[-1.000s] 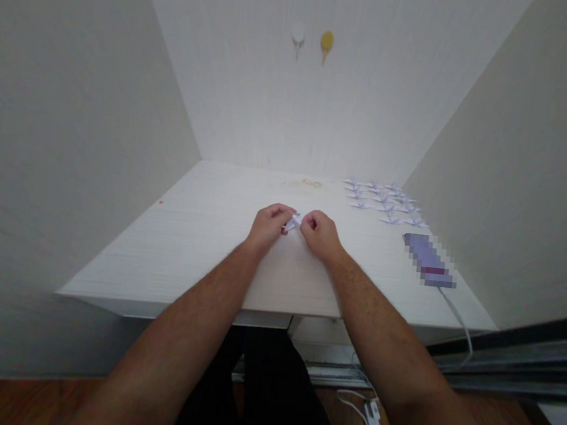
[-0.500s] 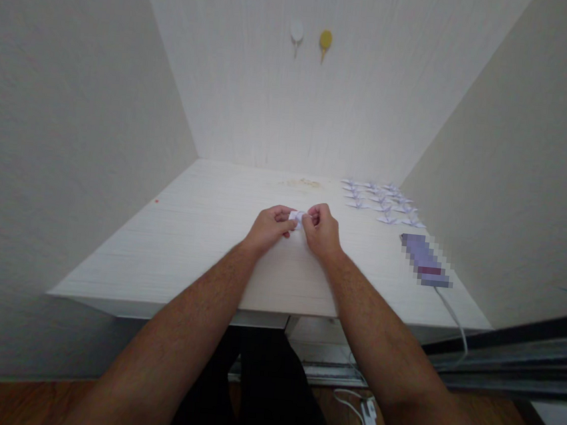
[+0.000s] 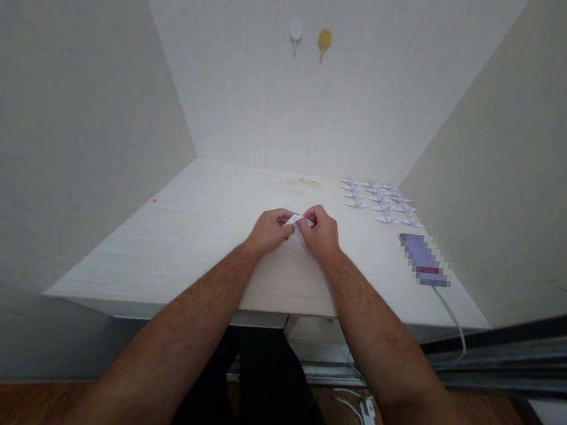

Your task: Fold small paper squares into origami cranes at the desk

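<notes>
Folded paper (image 3: 294, 219) between both hands (image 3: 269, 230) (image 3: 322, 233) now slants, squarer a moment ago.

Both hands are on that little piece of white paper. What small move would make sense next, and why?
Perhaps the right hand could press a crease while the left hand steadies the folded paper. Both hands pinch it over the white table, and it looks angled rather than flat; finer creases are too small to tell.
</notes>
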`<state>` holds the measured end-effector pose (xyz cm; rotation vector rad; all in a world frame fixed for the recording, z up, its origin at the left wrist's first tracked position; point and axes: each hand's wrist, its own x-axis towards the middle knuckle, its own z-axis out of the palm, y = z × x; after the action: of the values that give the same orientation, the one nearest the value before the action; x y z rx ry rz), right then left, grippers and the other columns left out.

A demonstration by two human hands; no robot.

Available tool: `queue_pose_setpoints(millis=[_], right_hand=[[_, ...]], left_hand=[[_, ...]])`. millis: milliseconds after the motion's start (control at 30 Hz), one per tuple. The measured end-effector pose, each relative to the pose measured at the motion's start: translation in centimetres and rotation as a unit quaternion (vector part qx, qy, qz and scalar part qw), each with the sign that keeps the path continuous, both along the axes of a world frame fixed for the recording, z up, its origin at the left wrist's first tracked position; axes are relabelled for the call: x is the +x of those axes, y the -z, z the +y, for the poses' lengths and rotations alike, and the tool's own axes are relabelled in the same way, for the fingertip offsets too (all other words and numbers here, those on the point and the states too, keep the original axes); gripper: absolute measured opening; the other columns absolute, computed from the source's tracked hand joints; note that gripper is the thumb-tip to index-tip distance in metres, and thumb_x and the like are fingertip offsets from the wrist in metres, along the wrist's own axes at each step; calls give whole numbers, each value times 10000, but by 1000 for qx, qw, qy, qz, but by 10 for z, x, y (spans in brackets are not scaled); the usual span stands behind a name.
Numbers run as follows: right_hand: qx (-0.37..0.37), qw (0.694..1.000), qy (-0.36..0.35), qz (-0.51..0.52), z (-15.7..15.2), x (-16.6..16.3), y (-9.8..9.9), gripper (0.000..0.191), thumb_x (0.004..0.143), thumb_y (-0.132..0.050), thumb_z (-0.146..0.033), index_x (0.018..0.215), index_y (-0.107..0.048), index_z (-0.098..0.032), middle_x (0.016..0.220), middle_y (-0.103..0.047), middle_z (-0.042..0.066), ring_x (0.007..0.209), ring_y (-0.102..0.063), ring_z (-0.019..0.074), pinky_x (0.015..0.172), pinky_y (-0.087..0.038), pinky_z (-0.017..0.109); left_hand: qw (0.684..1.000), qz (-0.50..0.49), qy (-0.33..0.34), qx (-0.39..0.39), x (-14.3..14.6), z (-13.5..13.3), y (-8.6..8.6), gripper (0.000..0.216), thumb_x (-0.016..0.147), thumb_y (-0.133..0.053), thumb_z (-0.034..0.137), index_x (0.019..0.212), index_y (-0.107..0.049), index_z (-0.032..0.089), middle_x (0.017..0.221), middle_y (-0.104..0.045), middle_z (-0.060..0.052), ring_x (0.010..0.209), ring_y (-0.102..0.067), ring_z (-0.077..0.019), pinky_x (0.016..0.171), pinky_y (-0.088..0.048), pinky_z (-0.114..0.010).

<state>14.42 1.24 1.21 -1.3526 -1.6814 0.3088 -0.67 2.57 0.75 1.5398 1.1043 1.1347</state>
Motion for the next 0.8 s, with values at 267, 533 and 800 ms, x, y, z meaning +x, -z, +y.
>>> queue_pose_setpoints(millis=[267, 533, 800], right_hand=[[-19, 998, 30, -48, 1, 2, 1, 98, 787, -557, -307, 810, -581, -215, 678, -591, -16, 616, -508, 144, 575, -327, 254], [-36, 998, -22, 44, 5, 3, 6, 167, 775, -607, -371, 792, -579, -207, 678, -626, -20, 608, -566, 134, 590, -412, 243], [-138, 975, -82, 152, 11, 3, 12, 124, 755, -592, -280, 841, -555, -199, 570, -628, -39, 446, -580, 114, 458, -425, 206]], left_hand=[[999, -33, 20, -34, 3, -3, -3, 238, 664, -685, 140, 900, -718, 139, 803, -724, -67, 686, -672, -163, 591, -537, -253], [988, -122, 30, -93, 3, -7, -9, 266, 656, -751, 205, 891, -709, 90, 782, -723, -95, 675, -690, -171, 670, -558, -285], [991, -98, 3, -88, 1, -3, -6, 302, 679, -748, 245, 946, -730, 105, 774, -721, -85, 634, -672, -158, 647, -548, -284]])
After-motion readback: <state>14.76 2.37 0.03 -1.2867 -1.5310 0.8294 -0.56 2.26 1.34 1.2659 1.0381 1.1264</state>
